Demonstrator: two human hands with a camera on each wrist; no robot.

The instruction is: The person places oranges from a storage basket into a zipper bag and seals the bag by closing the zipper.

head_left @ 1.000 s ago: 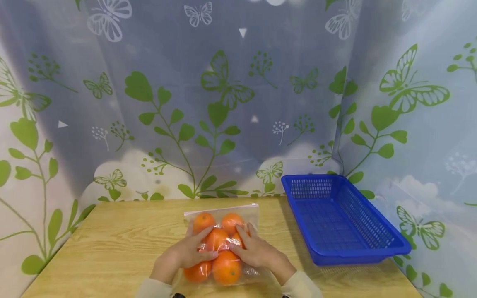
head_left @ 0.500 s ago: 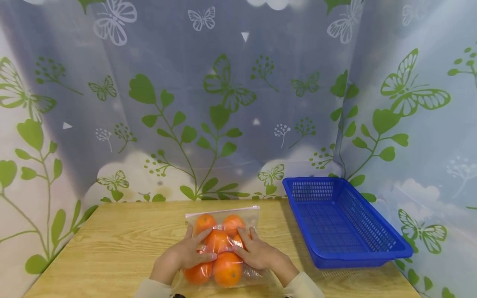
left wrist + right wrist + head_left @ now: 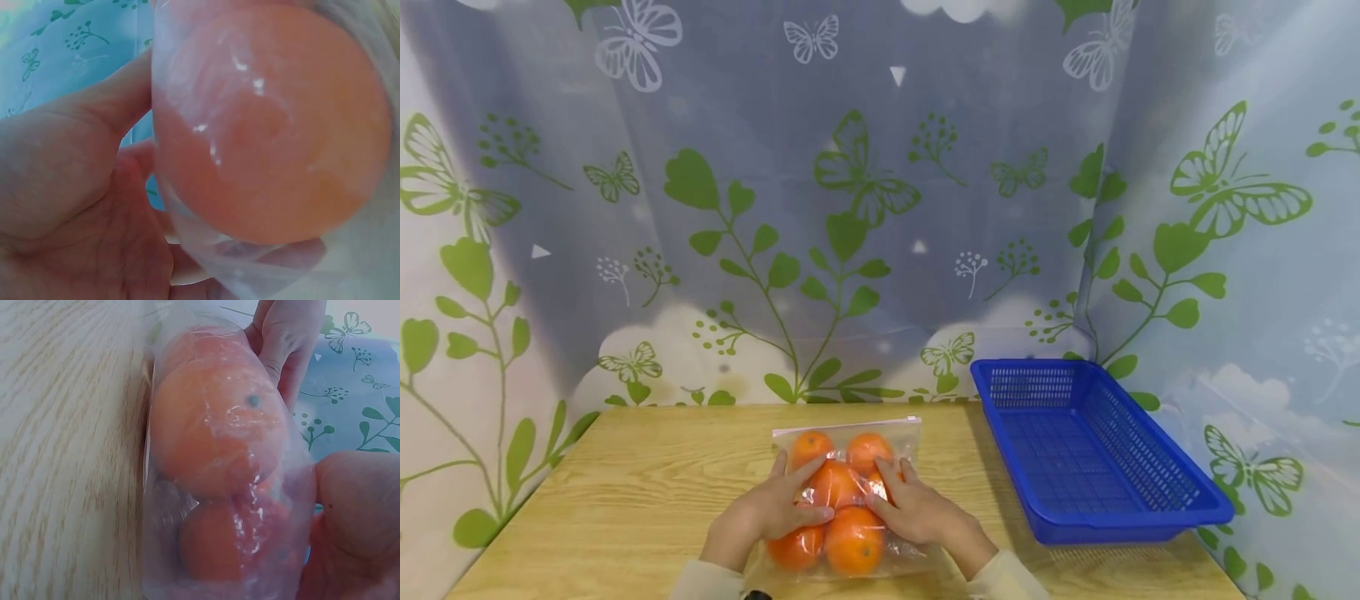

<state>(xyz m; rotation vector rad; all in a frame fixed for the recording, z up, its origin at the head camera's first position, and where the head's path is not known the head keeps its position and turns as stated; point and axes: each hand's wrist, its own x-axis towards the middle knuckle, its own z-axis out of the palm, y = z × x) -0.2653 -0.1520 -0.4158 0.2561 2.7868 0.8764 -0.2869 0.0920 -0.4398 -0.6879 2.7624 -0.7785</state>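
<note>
A clear zip bag [image 3: 898, 571] of several oranges [image 3: 854, 542] lies on the wooden table, its zip edge with a slider at the far side. My left hand [image 3: 767, 508] rests on the bag's left part, fingers spread and thumb lying across the oranges. From the right, my right hand [image 3: 917, 504] touches the bag the same way, fingertips over the upper oranges. Up close in the left wrist view, one orange [image 3: 269, 125] fills the plastic beside the palm. The right wrist view has more oranges [image 3: 215, 431] pressed against the film beside the right palm.
At the right of the table [image 3: 647, 492] stands a blue plastic basket [image 3: 1120, 518] with slatted sides and nothing in it. A curtain [image 3: 760, 192] printed with leaves and butterflies closes off the back and both sides.
Both hands stay on the bag in nearly the same pose. The head view has shifted slightly, and the bag and basket hold their places.
</note>
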